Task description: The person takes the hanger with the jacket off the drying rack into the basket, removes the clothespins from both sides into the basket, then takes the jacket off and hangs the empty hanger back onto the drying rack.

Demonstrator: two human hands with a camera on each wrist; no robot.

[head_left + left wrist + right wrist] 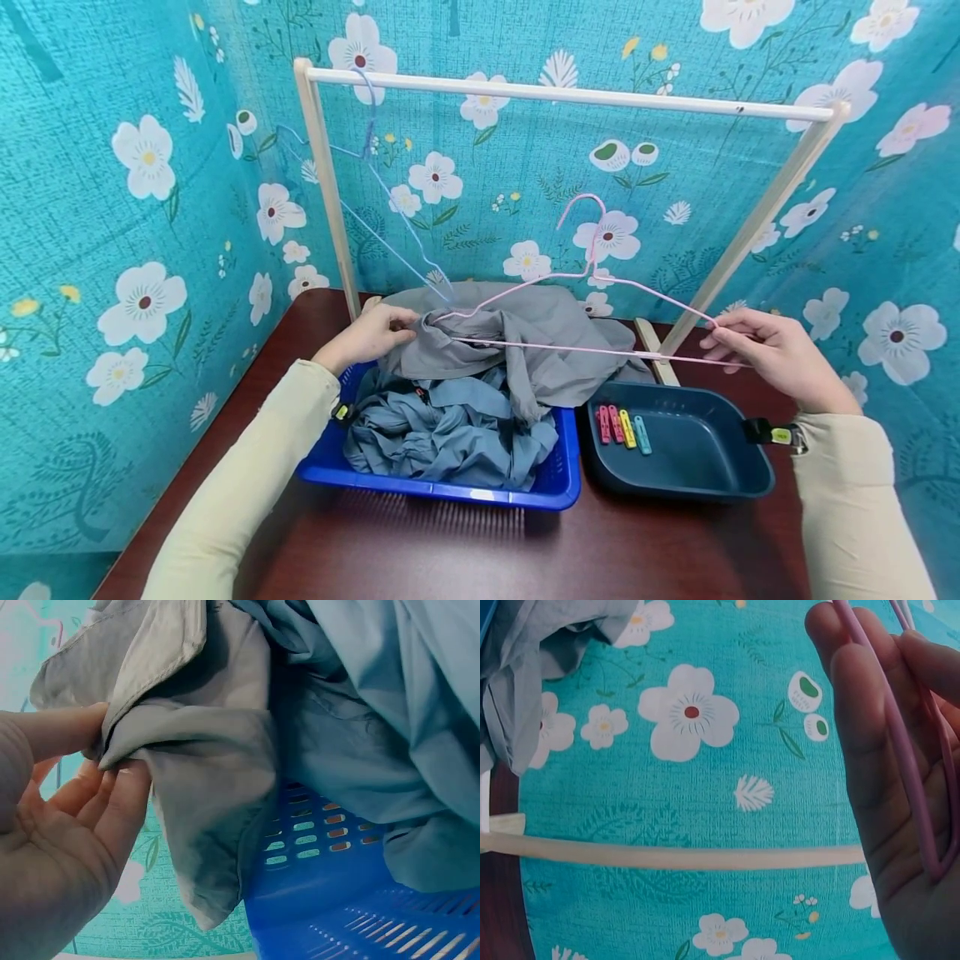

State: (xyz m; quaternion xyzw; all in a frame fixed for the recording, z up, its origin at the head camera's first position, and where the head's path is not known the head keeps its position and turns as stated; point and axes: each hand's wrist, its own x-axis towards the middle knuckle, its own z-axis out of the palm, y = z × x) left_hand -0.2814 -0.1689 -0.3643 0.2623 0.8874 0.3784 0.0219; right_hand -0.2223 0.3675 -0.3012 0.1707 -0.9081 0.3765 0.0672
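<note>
My left hand (pixel 377 335) pinches the edge of a grey garment (pixel 558 321) between thumb and fingers, as the left wrist view also shows. The garment lies bunched over the back of the blue basket (pixel 442 486). A pink wire hanger (pixel 525 343) has its left end tucked into the garment's folds beside that hand. At the hanger's right end, my right hand (pixel 776 354) grips the wire between thumb and fingers; the bent corner of the hanger crosses the palm in the right wrist view. The hanger's hook points up.
Blue-grey clothes (pixel 442 433) fill the basket. To its right stands a dark tray (pixel 720 450) with several clothespins (pixel 626 427). Behind, a wooden rack (pixel 570 92) carries a blue hanger (pixel 405 218) at its left. Flowered cloth (pixel 150 158) surrounds the brown table (pixel 420 550).
</note>
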